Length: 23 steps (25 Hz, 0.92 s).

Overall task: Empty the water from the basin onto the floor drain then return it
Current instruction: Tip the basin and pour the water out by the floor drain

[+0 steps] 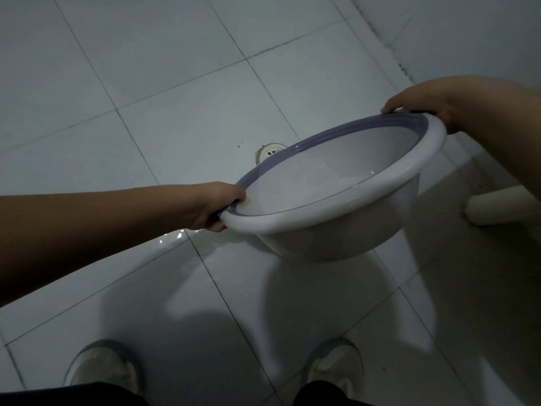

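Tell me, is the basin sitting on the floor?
No, both the left hand and the right hand hold the basin by its rim, up above the floor tiles.

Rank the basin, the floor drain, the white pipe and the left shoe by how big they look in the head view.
1. basin
2. left shoe
3. white pipe, cut off at the frame edge
4. floor drain, partly hidden behind the basin

Shoe and pipe look close; unsure.
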### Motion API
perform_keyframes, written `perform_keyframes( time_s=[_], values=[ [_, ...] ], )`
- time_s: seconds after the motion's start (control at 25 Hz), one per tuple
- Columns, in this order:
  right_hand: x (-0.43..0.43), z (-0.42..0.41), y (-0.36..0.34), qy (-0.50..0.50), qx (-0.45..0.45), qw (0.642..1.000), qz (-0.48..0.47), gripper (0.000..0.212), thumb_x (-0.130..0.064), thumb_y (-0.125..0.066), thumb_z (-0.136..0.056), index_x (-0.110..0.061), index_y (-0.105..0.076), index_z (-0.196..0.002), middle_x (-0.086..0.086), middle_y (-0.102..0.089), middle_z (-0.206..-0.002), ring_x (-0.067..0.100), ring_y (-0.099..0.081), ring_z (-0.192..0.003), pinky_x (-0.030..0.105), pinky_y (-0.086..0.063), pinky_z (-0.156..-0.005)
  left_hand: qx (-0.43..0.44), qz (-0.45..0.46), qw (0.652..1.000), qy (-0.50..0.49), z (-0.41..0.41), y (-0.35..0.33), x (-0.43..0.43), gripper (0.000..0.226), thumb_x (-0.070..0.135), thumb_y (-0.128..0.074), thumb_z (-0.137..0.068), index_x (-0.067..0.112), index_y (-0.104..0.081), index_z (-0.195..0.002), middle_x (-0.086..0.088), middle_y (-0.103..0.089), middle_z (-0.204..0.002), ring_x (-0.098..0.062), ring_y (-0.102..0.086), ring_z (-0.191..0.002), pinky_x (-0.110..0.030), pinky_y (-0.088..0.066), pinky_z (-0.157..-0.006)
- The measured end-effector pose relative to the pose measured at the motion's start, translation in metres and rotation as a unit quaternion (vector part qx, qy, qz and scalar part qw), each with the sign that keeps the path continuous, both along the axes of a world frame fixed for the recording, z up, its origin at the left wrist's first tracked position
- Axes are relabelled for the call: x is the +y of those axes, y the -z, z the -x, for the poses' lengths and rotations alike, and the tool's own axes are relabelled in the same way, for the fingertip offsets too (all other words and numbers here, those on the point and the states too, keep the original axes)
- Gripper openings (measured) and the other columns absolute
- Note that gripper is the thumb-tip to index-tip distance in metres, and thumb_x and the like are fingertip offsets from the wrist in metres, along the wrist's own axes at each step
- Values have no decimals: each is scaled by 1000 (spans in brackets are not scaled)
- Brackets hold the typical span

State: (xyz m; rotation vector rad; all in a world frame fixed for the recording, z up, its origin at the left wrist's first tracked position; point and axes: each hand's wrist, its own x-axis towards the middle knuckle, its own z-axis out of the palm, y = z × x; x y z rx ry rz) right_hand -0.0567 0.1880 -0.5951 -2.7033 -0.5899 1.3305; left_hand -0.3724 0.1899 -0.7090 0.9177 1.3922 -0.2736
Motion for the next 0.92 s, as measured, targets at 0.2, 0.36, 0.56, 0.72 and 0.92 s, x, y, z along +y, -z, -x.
perform_keyframes(
  time_s=[0.2,0.36,0.56,0.72,0.92],
  values=[
    [7,-1,1,-28,-32,999,0,25,-28,-55,-93,-10,-52,-76,6,-51,-74,19,-46,-57,24,-43,-44,2,10,1000,8,0,8,-4,14,24,-49,-93,18,-49,-80,-2,-50,-65,-14,-46,-51,-11,-36,-37],
    [11,-4,3,-9,-29,999,8,22,-29,-57,-90,-11,-53,-77,4,-52,-67,18,-47,-51,13,-39,-32,2,12,1000,9,0,14,-6,16,25,-50,-93,18,-50,-79,-2,-51,-64,-14,-47,-52,-13,-37,-38],
    [18,-2,4,-19,-32,999,-6,18,-22,-54,-90,-11,-52,-76,3,-51,-66,14,-44,-50,12,-37,-35,-6,42,999,4,2,23,-15,12,26,-53,-92,15,-54,-88,-6,-54,-68,-19,-51,-59,-23,-40,-52],
    [19,1,0,-7,-30,999,-19,14,-20,-53,-89,-12,-50,-78,2,-48,-63,13,-41,-47,9,-35,-36,-11,53,999,4,2,24,-20,13,26,-53,-91,16,-52,-83,-3,-52,-63,-16,-48,-52,-18,-37,-49],
    [21,10,-13,-14,1,999,-48,7,-16,-49,-90,-12,-49,-84,3,-48,-66,12,-41,-50,12,-34,-38,-30,60,998,-12,3,25,-21,24,25,-51,-93,15,-46,-72,0,-44,-46,-12,-41,-34,-16,-32,-44]
  ],
)
